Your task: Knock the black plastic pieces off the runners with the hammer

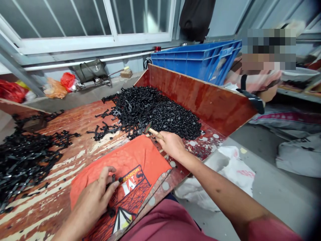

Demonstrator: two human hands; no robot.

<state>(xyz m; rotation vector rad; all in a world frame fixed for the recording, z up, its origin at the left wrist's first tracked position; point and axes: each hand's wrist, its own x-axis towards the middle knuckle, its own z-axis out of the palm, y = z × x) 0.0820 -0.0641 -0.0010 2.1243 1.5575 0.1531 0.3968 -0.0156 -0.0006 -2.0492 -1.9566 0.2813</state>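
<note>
Right hand (173, 145): my fingers wrap closely round a small wooden-handled hammer (155, 133), its head beside the near edge of the black pile (175, 117). Judged light, rigid; best gripped along the wood. Long axis diagonal, head pointing away and leftward. Left hand (97, 190): half-curled over the orange cloth (130, 150), thumb and forefinger pinching a small black part (120, 179); probably light, stiff, slippery, best held by one end. Its axis: cannot tell, fingers cover it.

Orange cloth (130, 157), perhaps plastic parts (142, 103) on tabletop (81, 144)
</note>
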